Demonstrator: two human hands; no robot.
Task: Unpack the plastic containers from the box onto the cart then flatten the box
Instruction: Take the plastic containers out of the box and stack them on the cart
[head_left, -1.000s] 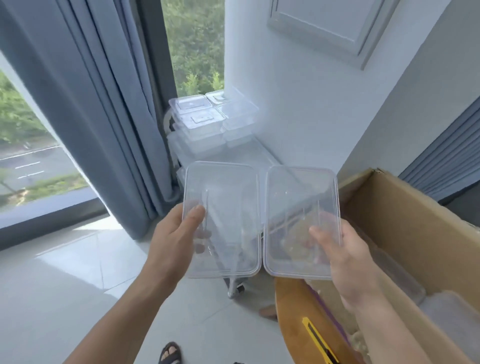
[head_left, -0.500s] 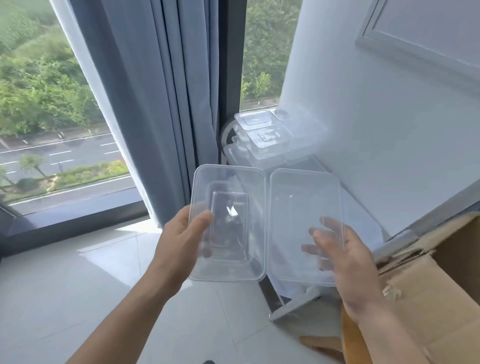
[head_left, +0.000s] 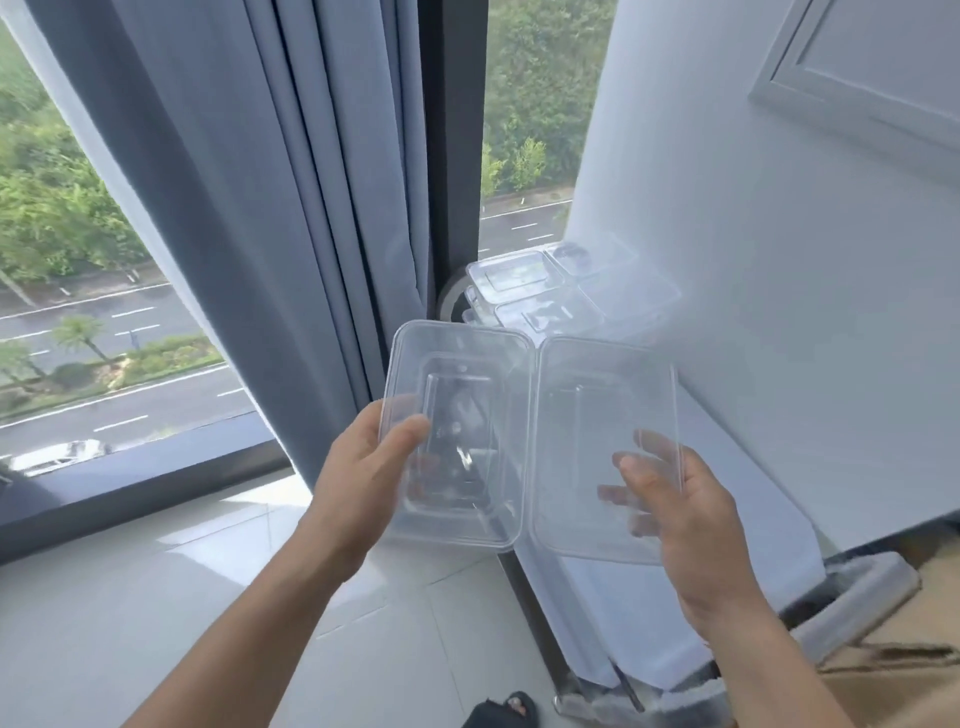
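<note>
My left hand grips a clear plastic container by its left edge, thumb on top. My right hand holds a second clear container from below and at its right edge. The two containers are side by side in the air above the near end of the white cart. Several clear containers are stacked at the cart's far end, by the window. A corner of the cardboard box shows at the bottom right.
A blue-grey curtain hangs left of the cart, beside a dark window frame. A white wall runs along the cart's right side. Pale floor tiles lie to the left. A sandalled foot is at the bottom.
The view has swung left and away from the box, which has almost left the frame. Both hands have carried the two containers over the cart and closer to the stack.
</note>
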